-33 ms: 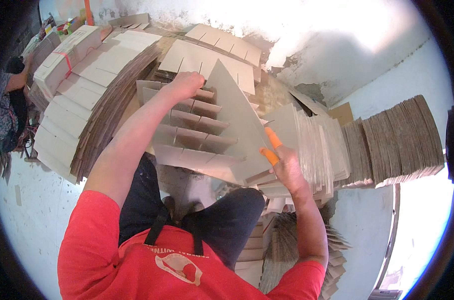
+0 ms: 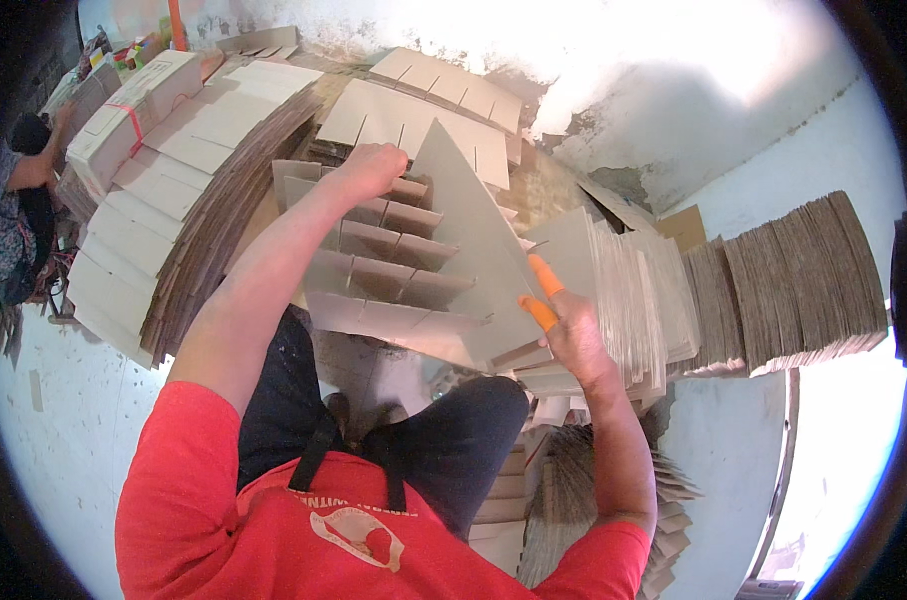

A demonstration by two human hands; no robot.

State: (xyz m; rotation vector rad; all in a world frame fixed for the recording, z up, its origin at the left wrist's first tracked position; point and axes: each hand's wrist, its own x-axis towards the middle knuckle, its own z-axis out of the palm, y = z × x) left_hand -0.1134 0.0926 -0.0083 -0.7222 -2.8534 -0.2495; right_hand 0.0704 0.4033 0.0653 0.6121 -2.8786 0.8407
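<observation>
In front of me is a cardboard divider grid [image 2: 394, 250], made of several grey-brown slotted strips standing on edge in rows. A larger flat cardboard sheet [image 2: 454, 230] stands tilted along its right side, with a pointed corner rising at the far end. My left hand [image 2: 377, 170] is closed at the far end of the grid, gripping its cardboard; its fingertips are hidden. Orange finger covers sit on the thumb and a finger of my right hand [image 2: 577, 335], which pinches the sheet's right edge between them.
Slotted cardboard sheets [image 2: 414, 120] lie stacked beyond the grid. A tall fanned stack [image 2: 189, 190] stands left, with a red-strapped bundle [image 2: 134, 120] on it. Upright cardboard rows [image 2: 784, 285] line the right, and more pieces [image 2: 574, 490] are low by my right arm. Another person [image 2: 24, 215] is at far left.
</observation>
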